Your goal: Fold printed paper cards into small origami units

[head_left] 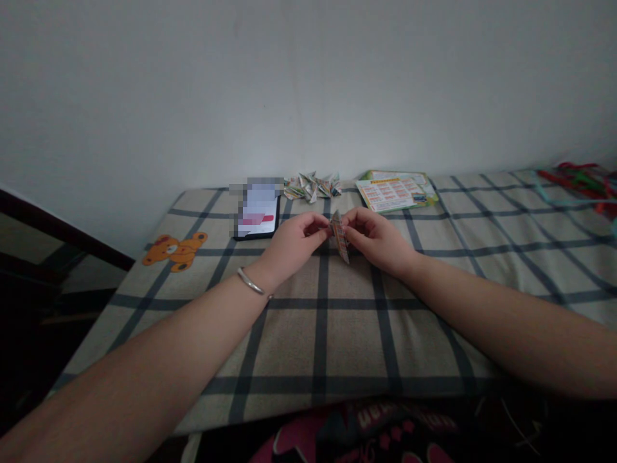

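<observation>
A small piece of folded printed paper (340, 238), pointed at its lower end, is held between my two hands above the checked tablecloth. My left hand (299, 239) pinches its left side between thumb and fingers. From the right, my right hand (373, 238) grips the same paper, its fingers curled and thumb pressed in. Just behind my hands, several folded paper pieces (313, 186) of similar print lie in a cluster near the wall. A silver bangle (250, 281) circles my left wrist.
A phone (258, 215) with a lit screen lies left of the paper cluster. Printed sheets (398, 191) rest at the back right. A bear-shaped cutout (176, 251) lies at the left edge, and tangled coloured strands (581, 183) at the far right. The wall (308, 83) bounds the table's back.
</observation>
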Available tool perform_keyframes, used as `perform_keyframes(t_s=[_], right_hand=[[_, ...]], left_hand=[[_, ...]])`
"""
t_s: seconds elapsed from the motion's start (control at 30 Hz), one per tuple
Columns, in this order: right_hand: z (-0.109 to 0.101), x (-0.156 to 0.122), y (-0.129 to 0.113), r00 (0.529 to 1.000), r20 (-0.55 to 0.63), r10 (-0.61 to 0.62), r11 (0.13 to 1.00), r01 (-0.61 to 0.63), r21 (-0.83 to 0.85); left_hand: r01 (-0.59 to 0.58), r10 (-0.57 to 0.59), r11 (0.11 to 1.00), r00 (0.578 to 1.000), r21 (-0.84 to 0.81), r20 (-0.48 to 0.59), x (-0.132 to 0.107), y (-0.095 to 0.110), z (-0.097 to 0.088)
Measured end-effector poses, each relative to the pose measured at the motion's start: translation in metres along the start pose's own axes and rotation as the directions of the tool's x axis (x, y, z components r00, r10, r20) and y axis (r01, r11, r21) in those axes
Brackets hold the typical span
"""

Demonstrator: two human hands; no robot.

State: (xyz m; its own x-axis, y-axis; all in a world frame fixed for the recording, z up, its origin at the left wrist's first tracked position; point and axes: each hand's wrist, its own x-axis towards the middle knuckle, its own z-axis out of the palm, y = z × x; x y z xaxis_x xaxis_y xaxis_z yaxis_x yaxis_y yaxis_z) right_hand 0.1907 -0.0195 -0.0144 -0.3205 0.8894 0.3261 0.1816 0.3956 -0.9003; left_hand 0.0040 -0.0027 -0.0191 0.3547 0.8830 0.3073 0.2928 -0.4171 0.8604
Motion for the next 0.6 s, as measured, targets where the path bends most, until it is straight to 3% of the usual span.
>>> perform_keyframes(t_s=[0.13, 0.43, 0.6], right_hand=[[-0.0009, -0.0027, -0.0016, 0.997, 0.064, -0.042, 0.995, 0.036, 0.093], [0.0022, -0.0009, 0.0035, 0.997, 0.073, -0.037, 0.999, 0.034, 0.035], [0.002, -0.0007, 0.0048, 0.999, 0.041, -0.031, 1.0, 0.03, 0.005]], left_hand=[[0.009, -0.01, 0.999, 1.0, -0.045, -0.016, -0.0005, -0.0015, -0.0033], [-0.02, 0.017, 0.999, 0.996, -0.035, -0.085, -0.0005, -0.0057, -0.0027], [-0.031, 0.031, 0.999, 0.998, -0.005, -0.046, -0.0031, -0.003, -0.0044]])
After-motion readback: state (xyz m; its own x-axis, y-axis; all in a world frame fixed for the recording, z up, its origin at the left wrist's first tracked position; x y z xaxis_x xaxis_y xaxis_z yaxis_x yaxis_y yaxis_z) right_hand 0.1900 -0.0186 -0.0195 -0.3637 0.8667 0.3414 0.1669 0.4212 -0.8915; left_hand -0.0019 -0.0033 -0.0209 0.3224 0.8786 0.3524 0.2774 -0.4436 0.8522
